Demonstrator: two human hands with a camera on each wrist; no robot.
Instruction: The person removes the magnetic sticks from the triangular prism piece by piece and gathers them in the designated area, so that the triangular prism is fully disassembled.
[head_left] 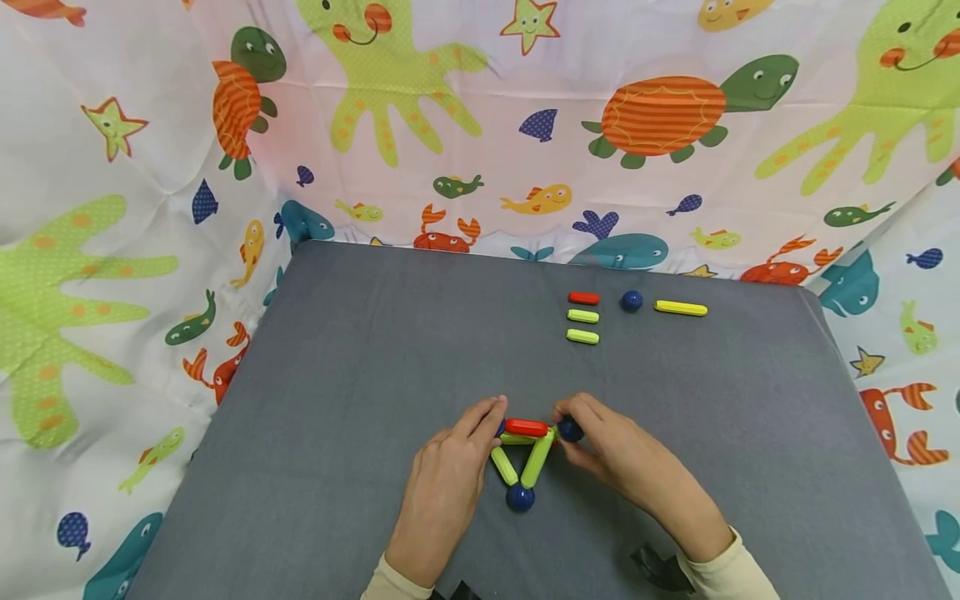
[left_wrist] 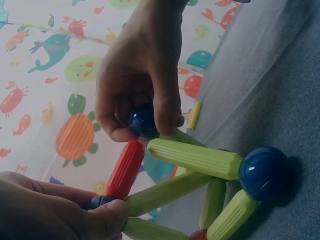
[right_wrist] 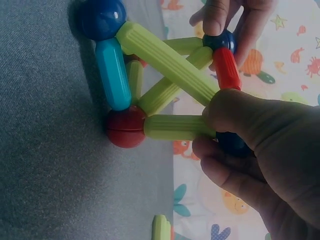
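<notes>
A frame of magnetic rods and balls stands on the table between both hands. My left hand (head_left: 450, 475) pinches a blue ball (right_wrist: 220, 42) at one upper corner, where a red rod (head_left: 527, 427) joins. At that rod's other end, my right hand (head_left: 618, 454) holds another blue ball (head_left: 570, 429) between thumb and fingers. Light green rods (head_left: 537, 458) slope down to a blue ball (head_left: 521, 498) on the near side. Lower down, a teal rod (right_wrist: 112, 75) links this ball to a red ball (right_wrist: 126, 129). My right thumb hides where the green rods meet the held ball.
Beyond the hands lie a loose red rod (head_left: 583, 297), two short green rods (head_left: 582, 316), a blue ball (head_left: 632, 301) and a yellow rod (head_left: 680, 308). A grey cloth covers the table (head_left: 360, 358). Behind it hangs a sea-animal curtain (head_left: 480, 125).
</notes>
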